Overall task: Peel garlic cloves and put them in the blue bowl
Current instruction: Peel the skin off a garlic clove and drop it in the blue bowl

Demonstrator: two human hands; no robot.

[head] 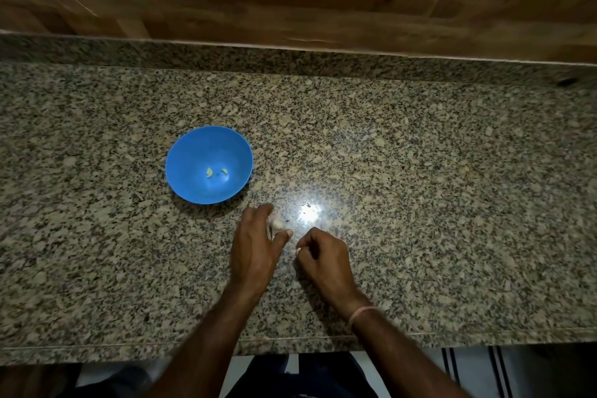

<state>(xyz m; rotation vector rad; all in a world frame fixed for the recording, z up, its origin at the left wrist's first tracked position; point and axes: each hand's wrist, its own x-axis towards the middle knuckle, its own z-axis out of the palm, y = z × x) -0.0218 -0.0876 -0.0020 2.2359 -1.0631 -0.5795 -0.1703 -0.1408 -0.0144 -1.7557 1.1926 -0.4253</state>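
A blue bowl stands on the granite counter, left of centre, with two pale peeled garlic cloves lying in its bottom. My left hand lies just below and right of the bowl, its fingers and thumb curled round a small white piece of garlic on the counter. My right hand is beside it, fingers curled, with a bit of white garlic pinched at the fingertips. The two hands are a short gap apart.
The speckled granite counter runs the full width, with a bright light reflection just above my hands. A wooden wall rises behind it. The counter's front edge is near my wrists.
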